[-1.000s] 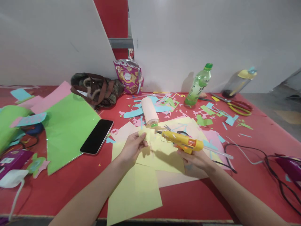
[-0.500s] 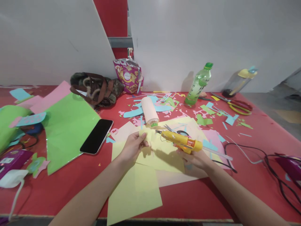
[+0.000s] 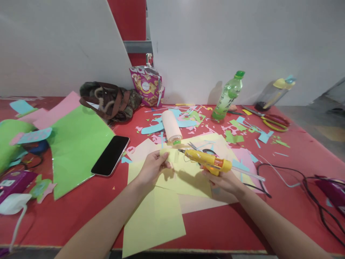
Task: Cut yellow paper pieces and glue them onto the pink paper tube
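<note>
Pinched between the thumb and fingers of my left hand (image 3: 155,165) is a small piece of yellow paper (image 3: 171,155). My right hand (image 3: 222,181) grips a yellow hot glue gun (image 3: 206,160), its nozzle pointing left at the edge of that piece. A clear glue stick (image 3: 249,174) sticks out of the gun's back end. Beneath both hands lie yellow paper sheets (image 3: 153,219). Just beyond the nozzle, a bottle wrapped in pale pink paper (image 3: 170,126) lies on its side. Small scissors (image 3: 201,148) rest partly hidden behind the gun.
Paper scraps (image 3: 237,126) litter the red table (image 3: 215,230). A green-capped bottle (image 3: 228,97) stands at the back, near large scissors (image 3: 275,121). To the left lie a phone (image 3: 110,156) and a green sheet (image 3: 78,151). Black cable (image 3: 299,172) runs along the right.
Both hands keep nearly the same position, with the glue gun nozzle still by the yellow piece. The view has shifted very slightly.
</note>
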Demonstrator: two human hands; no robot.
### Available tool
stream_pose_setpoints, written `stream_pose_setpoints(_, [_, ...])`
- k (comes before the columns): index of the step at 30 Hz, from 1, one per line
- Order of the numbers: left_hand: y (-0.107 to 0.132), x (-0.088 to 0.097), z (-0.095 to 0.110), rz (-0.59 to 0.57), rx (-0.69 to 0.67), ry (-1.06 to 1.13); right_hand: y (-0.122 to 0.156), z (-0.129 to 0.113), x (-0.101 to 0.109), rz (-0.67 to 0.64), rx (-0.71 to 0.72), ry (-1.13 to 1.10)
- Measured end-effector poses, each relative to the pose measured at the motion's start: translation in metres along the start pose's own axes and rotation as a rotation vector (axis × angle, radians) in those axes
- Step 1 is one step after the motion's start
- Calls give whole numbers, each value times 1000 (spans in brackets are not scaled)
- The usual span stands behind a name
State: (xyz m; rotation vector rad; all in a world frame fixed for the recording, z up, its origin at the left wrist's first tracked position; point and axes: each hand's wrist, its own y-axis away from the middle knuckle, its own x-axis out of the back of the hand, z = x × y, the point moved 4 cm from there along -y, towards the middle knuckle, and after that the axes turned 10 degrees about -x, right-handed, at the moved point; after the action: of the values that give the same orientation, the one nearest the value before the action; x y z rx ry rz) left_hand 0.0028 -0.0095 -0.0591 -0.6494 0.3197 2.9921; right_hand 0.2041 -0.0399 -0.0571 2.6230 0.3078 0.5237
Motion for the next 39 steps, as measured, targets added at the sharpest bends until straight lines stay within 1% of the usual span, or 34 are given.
stream_pose_setpoints(3, [0,0,0,-3,-1,-1,1,1,0,-31,-80,-12])
stream_pose_setpoints(5, [0,0,0,0,-8,-1,2,0,0,-43,-100,2])
stream_pose_setpoints(11, [0,0,-1,-8,-12,-2,1,-6,-1,-69,-72,13])
stream_pose_setpoints(18, [1,1,-3,-2,-3,14,2,-2,-2,-85,-31,25])
stream_pose_setpoints(24, [0,1,-1,19,-4,19,0,0,3,-12,-84,54])
stream_pose_setpoints(28, [0,0,0,15,3,32,-2,1,4,5,-104,58])
stream_pose_setpoints(33, [0,1,-2,16,22,48,-2,2,5,33,-134,118])
stream_pose_setpoints(37, [0,1,-1,19,21,38,-1,0,4,23,-105,123])
stream_pose_setpoints(39, [0,0,-1,16,15,21,-1,-2,4,18,-30,124])
